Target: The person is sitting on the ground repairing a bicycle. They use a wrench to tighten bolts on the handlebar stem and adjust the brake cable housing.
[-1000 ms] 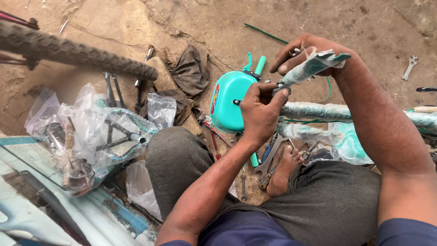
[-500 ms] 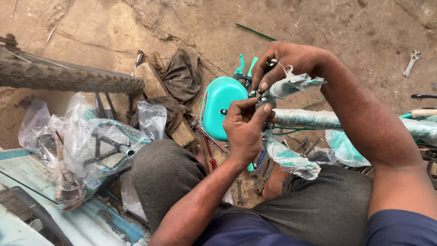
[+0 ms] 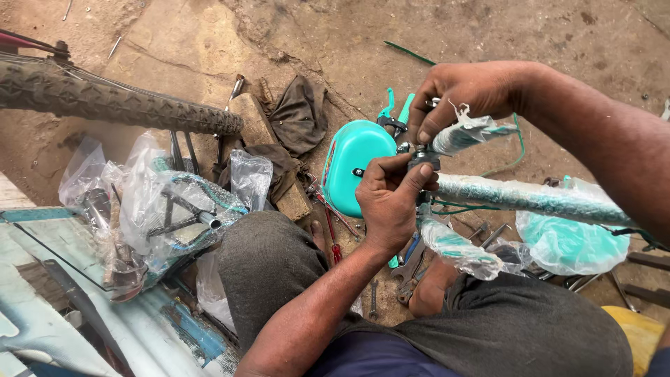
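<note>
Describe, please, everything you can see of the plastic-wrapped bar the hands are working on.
The plastic-wrapped bar is a teal tube under crumpled clear film, angled up to the right. The right hand grips it from above; the left hand pinches a small dark metal clamp at its lower end.

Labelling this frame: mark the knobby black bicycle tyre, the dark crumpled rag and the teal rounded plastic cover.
Knobby black bicycle tyre (image 3: 118, 106): head view, on its tread.
Dark crumpled rag (image 3: 300, 115): head view, on the middle of its folds.
Teal rounded plastic cover (image 3: 349, 164): head view, on its smooth domed face.
</note>
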